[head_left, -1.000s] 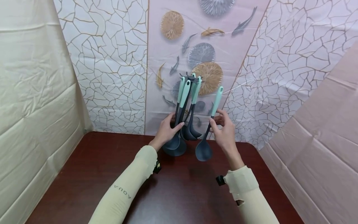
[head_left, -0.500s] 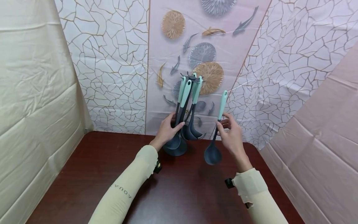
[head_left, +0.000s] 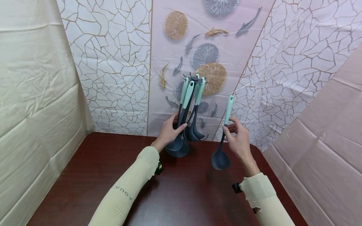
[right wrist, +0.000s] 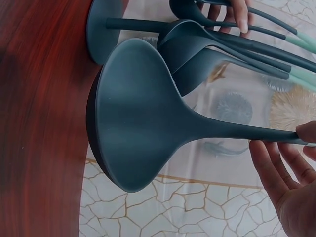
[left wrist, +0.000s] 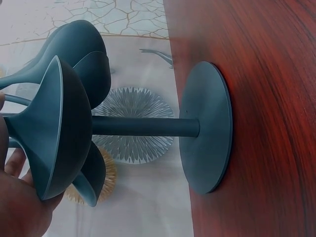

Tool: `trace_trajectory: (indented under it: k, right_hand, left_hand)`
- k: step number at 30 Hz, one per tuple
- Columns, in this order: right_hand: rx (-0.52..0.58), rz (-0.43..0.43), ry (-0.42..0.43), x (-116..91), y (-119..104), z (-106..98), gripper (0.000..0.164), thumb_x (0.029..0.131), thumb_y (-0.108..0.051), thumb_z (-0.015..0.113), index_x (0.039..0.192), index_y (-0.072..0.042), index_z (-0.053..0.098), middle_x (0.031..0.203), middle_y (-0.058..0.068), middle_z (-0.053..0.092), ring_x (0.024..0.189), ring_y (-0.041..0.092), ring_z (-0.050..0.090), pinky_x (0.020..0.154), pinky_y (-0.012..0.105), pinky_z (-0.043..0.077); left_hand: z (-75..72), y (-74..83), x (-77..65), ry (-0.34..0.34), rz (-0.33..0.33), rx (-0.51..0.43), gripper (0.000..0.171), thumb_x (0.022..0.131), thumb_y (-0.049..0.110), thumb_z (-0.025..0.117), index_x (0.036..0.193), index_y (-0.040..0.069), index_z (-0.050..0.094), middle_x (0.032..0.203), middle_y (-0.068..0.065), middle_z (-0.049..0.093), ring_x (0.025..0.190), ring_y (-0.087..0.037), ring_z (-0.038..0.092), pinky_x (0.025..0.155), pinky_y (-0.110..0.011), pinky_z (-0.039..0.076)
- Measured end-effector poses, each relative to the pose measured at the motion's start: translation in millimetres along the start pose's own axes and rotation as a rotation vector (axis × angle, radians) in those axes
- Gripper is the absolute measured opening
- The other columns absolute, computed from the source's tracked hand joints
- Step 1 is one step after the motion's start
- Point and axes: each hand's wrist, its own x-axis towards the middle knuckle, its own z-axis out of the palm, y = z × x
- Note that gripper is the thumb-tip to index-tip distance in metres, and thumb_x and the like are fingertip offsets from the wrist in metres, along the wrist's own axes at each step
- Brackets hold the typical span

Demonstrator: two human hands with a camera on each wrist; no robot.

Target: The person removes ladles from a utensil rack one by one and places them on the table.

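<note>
A dark grey utensil stand [left wrist: 148, 126] with a round base [left wrist: 207, 128] stands on the table. Several utensils with mint handles [head_left: 188, 94] hang from its hooked top, their dark bowls [head_left: 195, 133] low down. My left hand [head_left: 168, 131] grips round the stand's pole and the hanging shafts, thumb in front; exactly which shafts it touches is partly hidden. To the right, my right hand [head_left: 238, 138] pinches a ladle [right wrist: 143, 113] where its dark shaft meets the mint handle. The ladle is held nearly upright, bowl down, apart from the stand and over the table.
The dark red wooden table [head_left: 175, 194] ends at a back edge just behind the stand. A patterned cloth [head_left: 113, 62] hangs behind it, with beige cloth panels [head_left: 36, 94] on the left and pinkish ones [head_left: 319, 135] on the right.
My right hand has carried the ladle rightward and slightly down, farther from the stand. My left hand keeps its grip on the stand, practically still.
</note>
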Motion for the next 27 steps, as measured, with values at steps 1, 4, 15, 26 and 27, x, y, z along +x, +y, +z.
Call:
trace_trajectory:
  k: [1,4,15,26,27]
  right_hand:
    - [-0.004,0.003,-0.003,-0.8,0.7,-1.1,0.040,0.096,-0.014,0.066,0.135,-0.015,0.056,0.092,0.010,0.066,0.078,0.026,0.069,0.055,0.026,0.057]
    - [-0.020,0.016,-0.015,-3.3,2.6,-4.5,0.039,0.096,-0.015,0.066,0.134,-0.017,0.055,0.093,0.008,0.065,0.079,0.024,0.068,0.055,0.025,0.056]
    - [-0.059,0.031,-0.016,-11.6,10.5,-13.1,0.038,0.095,-0.013,0.067,0.131,-0.017,0.057,0.091,0.007,0.066,0.077,0.021,0.067,0.055,0.024,0.055]
    - [-0.121,0.034,-0.010,-17.1,17.1,-19.7,0.049,0.096,-0.017,0.066,0.143,-0.017,0.049,0.094,0.007,0.065,0.079,0.020,0.067,0.057,0.021,0.054]
    - [-0.126,0.036,-0.011,-17.3,17.5,-20.9,0.050,0.096,-0.017,0.066,0.143,-0.018,0.048,0.094,0.007,0.065,0.080,0.020,0.067,0.057,0.021,0.054]
  left_hand:
    - [0.1,0.1,-0.1,0.002,0.002,0.000,0.061,0.091,0.055,0.065,0.143,0.029,0.047,0.122,0.001,0.060,0.112,-0.017,0.060,0.096,-0.045,0.048]
    - [0.7,0.5,0.0,0.007,0.011,0.005,0.062,0.091,0.056,0.065,0.143,0.029,0.047,0.121,0.001,0.060,0.111,-0.017,0.061,0.095,-0.045,0.049]
    - [0.6,9.0,6.3,0.001,0.007,-0.023,0.073,0.091,0.055,0.066,0.152,0.029,0.036,0.124,0.001,0.058,0.108,-0.014,0.060,0.093,-0.043,0.050]
    - [0.4,12.5,8.2,-0.006,-0.007,-0.054,0.076,0.091,0.053,0.066,0.154,0.027,0.033,0.131,-0.002,0.056,0.114,-0.017,0.061,0.094,-0.041,0.051]
    - [0.6,12.7,8.4,-0.007,-0.008,-0.052,0.076,0.091,0.054,0.066,0.154,0.027,0.033,0.130,-0.001,0.056,0.113,-0.017,0.061,0.094,-0.041,0.051]
